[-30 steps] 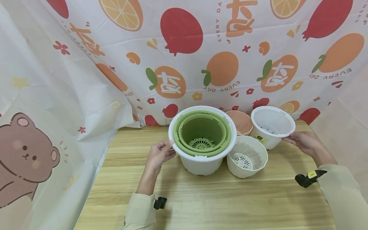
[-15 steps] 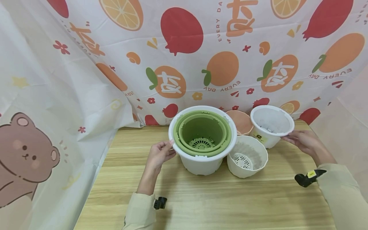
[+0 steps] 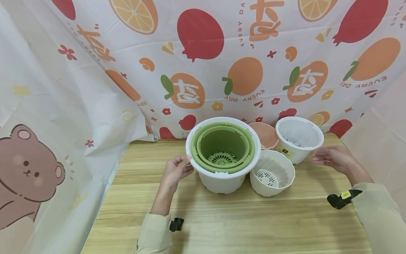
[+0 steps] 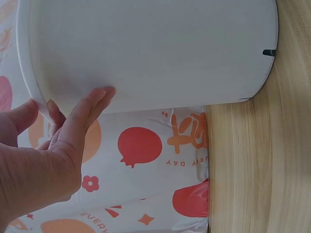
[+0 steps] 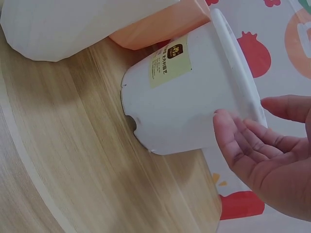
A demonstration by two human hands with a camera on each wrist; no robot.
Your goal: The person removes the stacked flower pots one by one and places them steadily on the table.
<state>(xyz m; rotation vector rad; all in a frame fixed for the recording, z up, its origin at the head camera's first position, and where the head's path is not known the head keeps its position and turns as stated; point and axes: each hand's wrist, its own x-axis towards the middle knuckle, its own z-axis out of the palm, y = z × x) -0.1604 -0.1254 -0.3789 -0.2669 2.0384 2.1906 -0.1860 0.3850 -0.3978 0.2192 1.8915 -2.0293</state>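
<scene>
My left hand [image 3: 175, 171] pinches the left rim of a large white flowerpot [image 3: 219, 180] between thumb and fingers; in the left wrist view the other fingertips touch the pot's outer wall. Two green pots [image 3: 223, 144] are nested inside it. On the right, my right hand [image 3: 334, 158] is just off the rim of a smaller white flowerpot [image 3: 299, 135], its fingers loosely bent around nothing. That pot stands upright and bears a yellowish label [image 5: 170, 60]. Between the white pots are a cream pot [image 3: 272, 173] with a grated bottom and an orange pot [image 3: 263, 134] behind it.
All the pots stand close together at the back of the wooden table [image 3: 222, 225], near a fruit-printed cloth [image 3: 228, 46]. Another pale cloth with a bear print [image 3: 28, 176] hangs on the left. Each wrist wears a small black camera [image 3: 176, 224].
My right hand has let go of the small white pot's rim and drawn slightly away. That pot has shifted a little to the left and back. My left hand has stayed put.
</scene>
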